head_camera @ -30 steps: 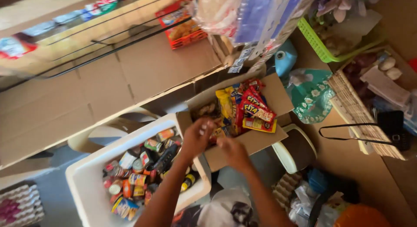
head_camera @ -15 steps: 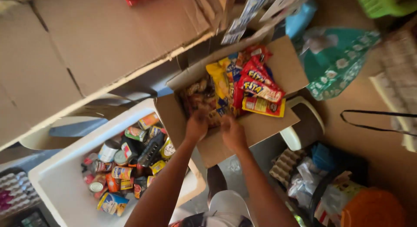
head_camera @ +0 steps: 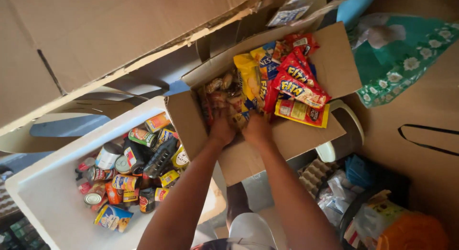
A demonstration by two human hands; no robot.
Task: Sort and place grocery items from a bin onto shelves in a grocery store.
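Observation:
Both my hands reach into an open cardboard box (head_camera: 306, 135) full of snack packets. My left hand (head_camera: 221, 129) and my right hand (head_camera: 256, 128) sit side by side at the near end of the box, pressed onto clear packets of brown snacks (head_camera: 222, 94). The fingers are buried among the packets, so the grip is hidden. Yellow packets (head_camera: 252, 80) and red packets (head_camera: 299, 85) lie farther back in the box.
A white tub (head_camera: 48, 202) at left holds several tins and cans (head_camera: 134, 168). A large cardboard sheet (head_camera: 95, 34) lies beyond. At right are a green floral bag (head_camera: 401, 63), an egg tray (head_camera: 315, 173), plastic bags (head_camera: 344, 197) and an orange object (head_camera: 411, 233).
The view has moved closer to the box. My hands have gone from its near edge deeper in among the clear snack packets.

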